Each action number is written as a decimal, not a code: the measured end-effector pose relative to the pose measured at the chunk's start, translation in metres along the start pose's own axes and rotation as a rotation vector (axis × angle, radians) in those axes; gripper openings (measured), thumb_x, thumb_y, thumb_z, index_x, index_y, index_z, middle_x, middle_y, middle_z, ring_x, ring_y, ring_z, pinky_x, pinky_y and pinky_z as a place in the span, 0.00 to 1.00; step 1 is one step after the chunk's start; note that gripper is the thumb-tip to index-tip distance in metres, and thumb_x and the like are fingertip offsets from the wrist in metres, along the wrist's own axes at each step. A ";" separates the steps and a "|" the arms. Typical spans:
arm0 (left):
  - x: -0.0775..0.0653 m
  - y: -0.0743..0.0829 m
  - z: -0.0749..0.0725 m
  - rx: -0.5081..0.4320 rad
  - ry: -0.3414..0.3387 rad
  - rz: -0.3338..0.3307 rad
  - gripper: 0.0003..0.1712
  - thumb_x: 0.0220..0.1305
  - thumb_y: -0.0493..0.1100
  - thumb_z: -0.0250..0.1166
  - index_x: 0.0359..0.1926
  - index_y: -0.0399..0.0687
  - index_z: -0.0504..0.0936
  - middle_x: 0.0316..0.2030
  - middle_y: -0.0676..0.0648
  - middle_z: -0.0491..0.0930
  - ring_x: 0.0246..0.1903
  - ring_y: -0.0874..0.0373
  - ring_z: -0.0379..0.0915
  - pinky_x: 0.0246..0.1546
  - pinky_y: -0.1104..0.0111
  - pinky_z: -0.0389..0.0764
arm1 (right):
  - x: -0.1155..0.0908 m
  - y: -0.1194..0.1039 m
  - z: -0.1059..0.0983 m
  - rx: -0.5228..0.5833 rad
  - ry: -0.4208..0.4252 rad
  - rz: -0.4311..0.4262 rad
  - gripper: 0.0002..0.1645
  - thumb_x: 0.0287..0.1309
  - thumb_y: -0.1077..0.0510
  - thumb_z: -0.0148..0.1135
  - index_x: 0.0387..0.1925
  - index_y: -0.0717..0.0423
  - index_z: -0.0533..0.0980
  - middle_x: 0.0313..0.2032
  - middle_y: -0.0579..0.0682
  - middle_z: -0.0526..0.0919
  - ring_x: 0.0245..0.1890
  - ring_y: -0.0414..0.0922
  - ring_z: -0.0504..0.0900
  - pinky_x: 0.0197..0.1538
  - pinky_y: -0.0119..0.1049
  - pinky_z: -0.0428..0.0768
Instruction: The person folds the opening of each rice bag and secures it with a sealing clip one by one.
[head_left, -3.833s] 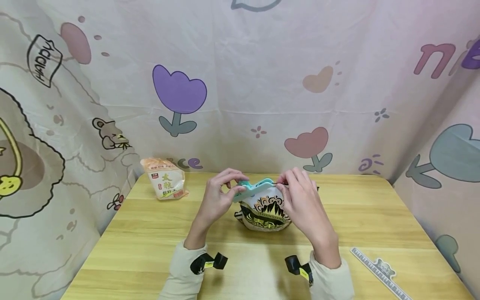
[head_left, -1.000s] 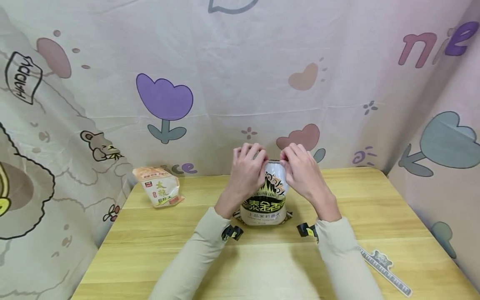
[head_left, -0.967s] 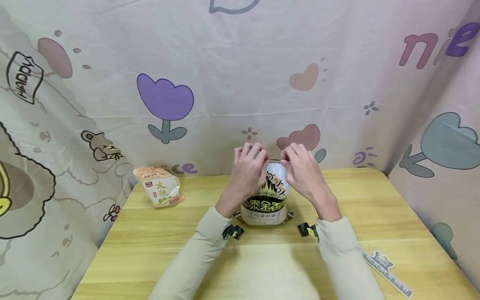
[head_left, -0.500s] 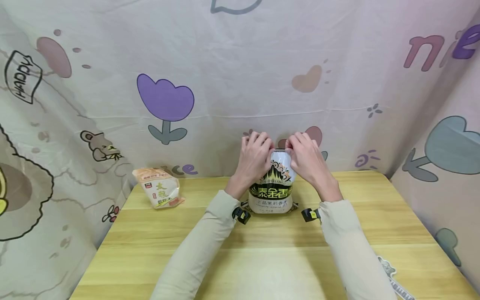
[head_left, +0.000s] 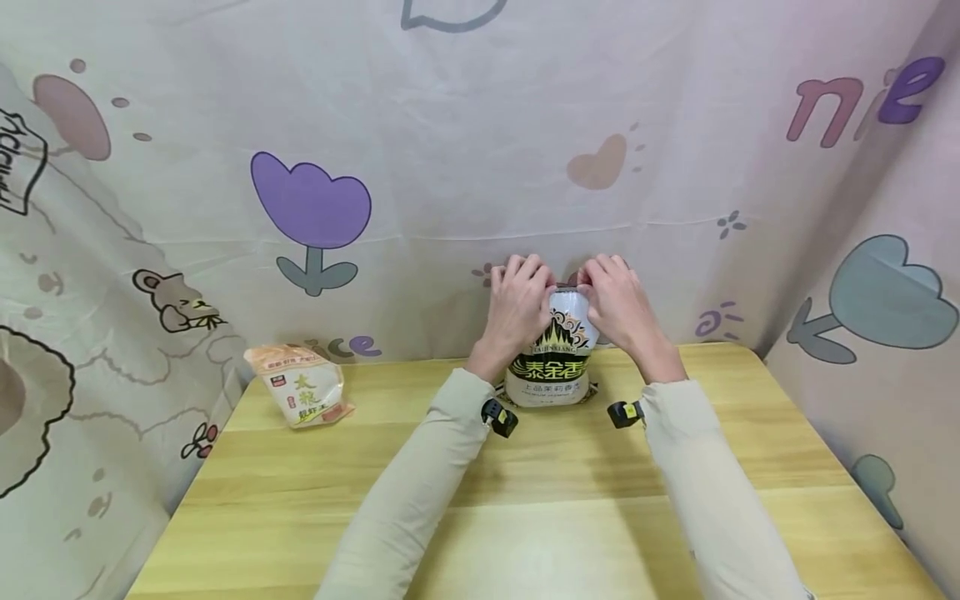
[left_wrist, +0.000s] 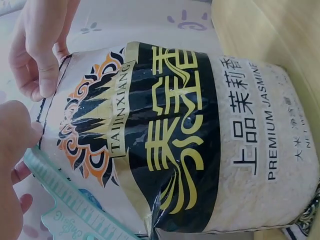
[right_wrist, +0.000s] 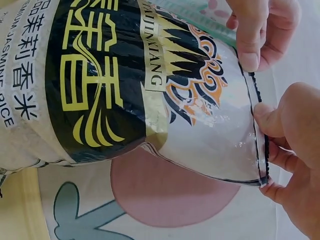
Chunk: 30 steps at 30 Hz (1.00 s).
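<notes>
A white, black and gold bag of jasmine rice (head_left: 551, 367) stands upright near the back of the table. My left hand (head_left: 516, 308) pinches its top edge left of centre. My right hand (head_left: 617, 304) pinches the same edge on the right, thumb on the front and fingers behind, as the right wrist view shows. A teal, ruler-marked bag clip (left_wrist: 75, 200) slants down along the bag's left side in the left wrist view, one end tucked in at my left hand. In the head view the left hand hides this clip.
A smaller orange and white food bag (head_left: 303, 387) leans at the table's back left. The pale wooden table (head_left: 300, 500) meets a printed cloth curtain (head_left: 480, 167) behind the rice bag. Wrist cameras (head_left: 501, 417) are strapped over both sleeves.
The rice bag, earlier slumped with the teal clip showing across its top, now stands taller and farther back. My left hand has moved onto its top edge. The grey clip at right has left view.
</notes>
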<state>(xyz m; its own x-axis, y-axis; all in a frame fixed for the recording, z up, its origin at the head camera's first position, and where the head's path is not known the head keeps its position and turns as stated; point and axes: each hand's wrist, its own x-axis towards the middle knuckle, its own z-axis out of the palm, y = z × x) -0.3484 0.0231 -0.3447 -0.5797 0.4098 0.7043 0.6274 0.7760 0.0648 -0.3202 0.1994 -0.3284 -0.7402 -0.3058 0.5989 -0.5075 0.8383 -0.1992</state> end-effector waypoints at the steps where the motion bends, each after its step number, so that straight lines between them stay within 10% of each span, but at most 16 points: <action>1: 0.000 0.002 0.001 0.000 -0.004 -0.002 0.03 0.61 0.44 0.63 0.33 0.52 0.78 0.41 0.54 0.74 0.46 0.56 0.64 0.46 0.59 0.62 | -0.001 0.001 -0.001 -0.001 -0.003 0.010 0.03 0.58 0.64 0.59 0.34 0.58 0.73 0.35 0.51 0.73 0.39 0.50 0.68 0.43 0.46 0.68; 18: 0.030 0.058 0.027 0.022 -0.122 -0.034 0.04 0.65 0.51 0.59 0.38 0.61 0.77 0.45 0.60 0.72 0.48 0.61 0.63 0.46 0.64 0.60 | -0.028 0.050 -0.035 -0.027 0.020 0.064 0.03 0.58 0.68 0.58 0.34 0.62 0.72 0.35 0.55 0.73 0.40 0.54 0.68 0.44 0.53 0.66; 30: 0.040 0.102 0.046 0.001 -0.090 -0.018 0.05 0.66 0.53 0.58 0.37 0.62 0.78 0.42 0.61 0.71 0.47 0.61 0.64 0.46 0.62 0.62 | -0.056 0.075 -0.063 -0.066 0.015 0.119 0.07 0.56 0.70 0.58 0.35 0.61 0.70 0.35 0.56 0.73 0.40 0.55 0.67 0.45 0.56 0.64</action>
<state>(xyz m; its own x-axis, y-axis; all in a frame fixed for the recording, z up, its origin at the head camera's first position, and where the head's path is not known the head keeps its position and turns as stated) -0.3314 0.1408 -0.3423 -0.6355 0.4371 0.6364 0.6156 0.7844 0.0759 -0.2892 0.3080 -0.3280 -0.7866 -0.1958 0.5856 -0.3860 0.8962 -0.2188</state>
